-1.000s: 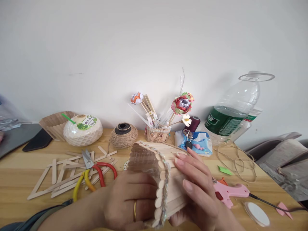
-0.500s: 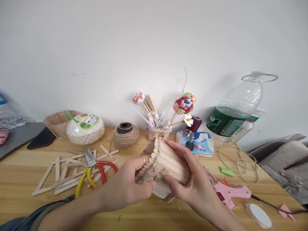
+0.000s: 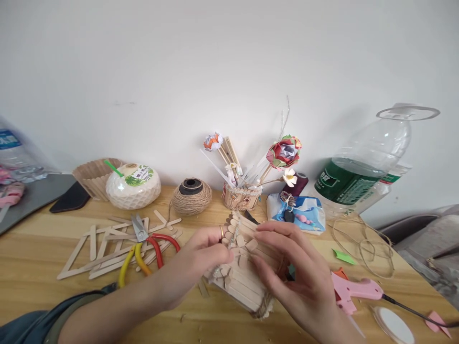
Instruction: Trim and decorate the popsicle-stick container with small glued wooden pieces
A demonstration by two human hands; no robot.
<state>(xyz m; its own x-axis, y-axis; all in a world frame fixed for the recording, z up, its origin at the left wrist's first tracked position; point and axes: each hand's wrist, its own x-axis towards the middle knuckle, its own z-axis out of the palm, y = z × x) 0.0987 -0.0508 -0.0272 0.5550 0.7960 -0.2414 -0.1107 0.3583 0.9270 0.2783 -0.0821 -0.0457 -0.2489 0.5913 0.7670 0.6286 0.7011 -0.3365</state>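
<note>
A holder built of wooden craft sticks (image 3: 244, 283) lies tilted in front of me, with small wooden petal shapes on its side, glittery trim below its rounded rim and twine at its base. My left hand (image 3: 197, 267), with a ring on one finger, grips it at the rim, the thumb on the outer wall and the other fingers partly hidden. My right hand (image 3: 303, 270) is over its right side, thumb and fingers spread near the petals; whether the fingertips touch the wood I cannot tell.
Loose craft sticks (image 3: 93, 242) and scissors (image 3: 141, 234) lie left. Behind stand a twine spool (image 3: 192, 197), a white coconut (image 3: 133, 191) and a decorated pot (image 3: 241, 198) of paper flowers. A pink glue gun (image 3: 358, 288), white lid (image 3: 393, 326) and large bottle (image 3: 353, 174) are right.
The holder has turned in my left hand, showing more of its petal-covered side and its twine base. My right hand has loosened from around it and its fingers have spread. The view has shifted slightly.
</note>
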